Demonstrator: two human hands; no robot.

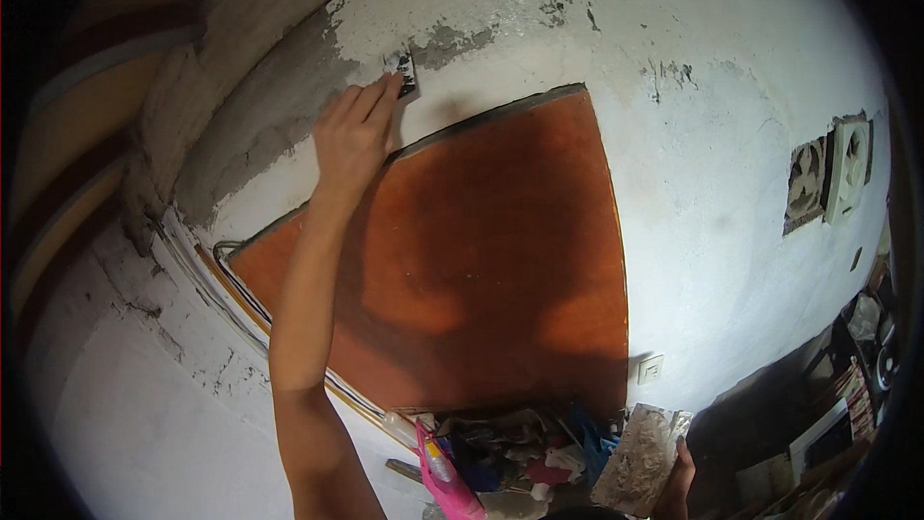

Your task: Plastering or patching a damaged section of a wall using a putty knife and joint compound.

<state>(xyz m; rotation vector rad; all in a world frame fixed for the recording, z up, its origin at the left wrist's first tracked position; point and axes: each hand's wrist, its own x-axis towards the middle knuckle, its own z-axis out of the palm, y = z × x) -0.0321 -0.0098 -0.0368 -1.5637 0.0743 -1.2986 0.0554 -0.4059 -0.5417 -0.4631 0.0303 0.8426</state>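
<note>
My left hand (354, 130) is raised to the wall with the fingers closed on a small putty knife (405, 72). The blade rests against the plaster just above the orange-brown panel, beside a bare grey strip; its handle is mostly hidden by my fingers. Low on the right, my right hand (680, 480) grips the edge of a flat board (637, 457) smeared with pale, lumpy putty. Only part of that hand shows. White plaster (462, 120) borders the panel's upper edge, and a patch of rough grey (452, 43) lies above the knife.
The orange-brown panel (481, 260) fills the middle, with my shadow on it. Cables (236, 294) run down its left side. A wall socket (651, 368) sits at its lower right. Below lie a pink bag (448, 486) and cluttered cloths (510, 443). Vent blocks (828, 173) are at right.
</note>
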